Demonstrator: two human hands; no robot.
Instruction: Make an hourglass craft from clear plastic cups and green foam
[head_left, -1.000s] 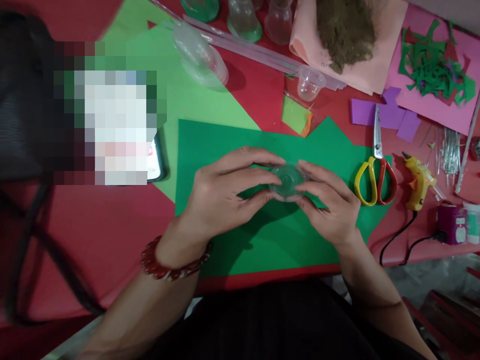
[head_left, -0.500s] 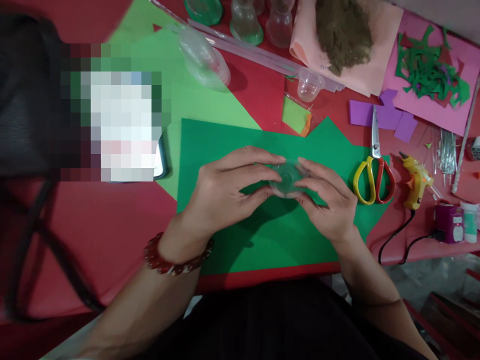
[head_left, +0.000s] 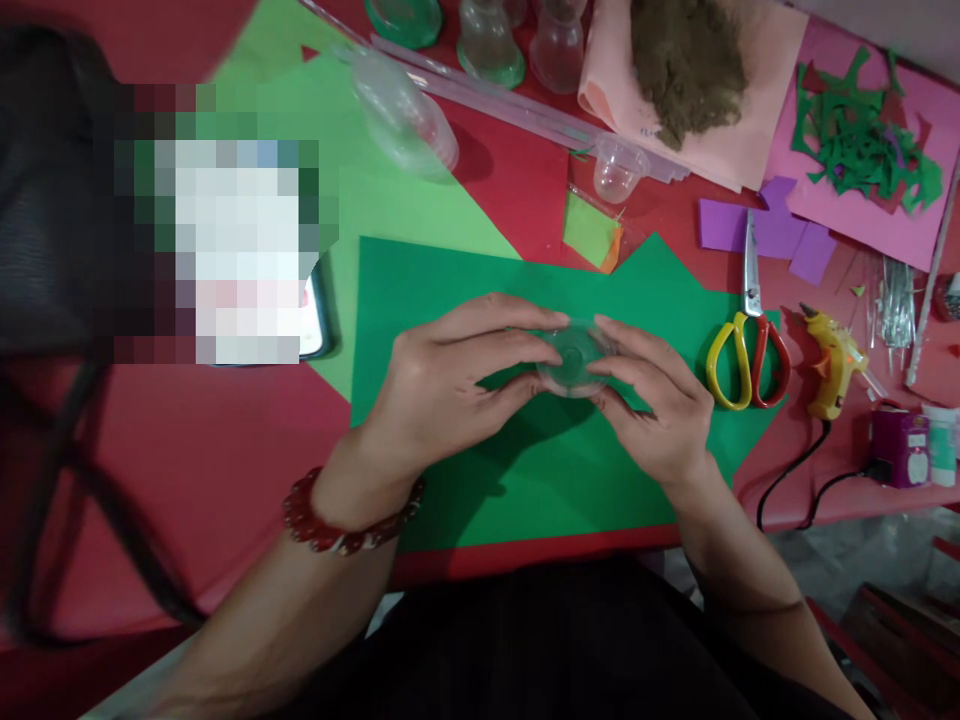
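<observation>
Between my two hands is a small clear plastic cup [head_left: 574, 372], its round face turned up toward me, with green showing through it. My left hand [head_left: 465, 375] grips its left side with thumb and fingertips, a red beaded bracelet [head_left: 326, 515] on that wrist. On the opposite side, the fingertips and thumb of my right hand [head_left: 660, 395] press against the rim. Beneath both hands lies a sheet of green paper [head_left: 450, 510]. Whether the cup touches the paper I cannot tell.
Right of my hands lie scissors [head_left: 750, 330] with yellow and red handles and a yellow glue gun [head_left: 832, 365]. Farther back are a clear cup [head_left: 619, 168], stacked clear plastic pieces [head_left: 405, 115], brown material [head_left: 690, 70] and green paper scraps [head_left: 855, 150]. A black bag [head_left: 52, 200] sits left.
Both hands keep the same hold on the cup. The view has shifted very slightly; nothing else visibly differs.
</observation>
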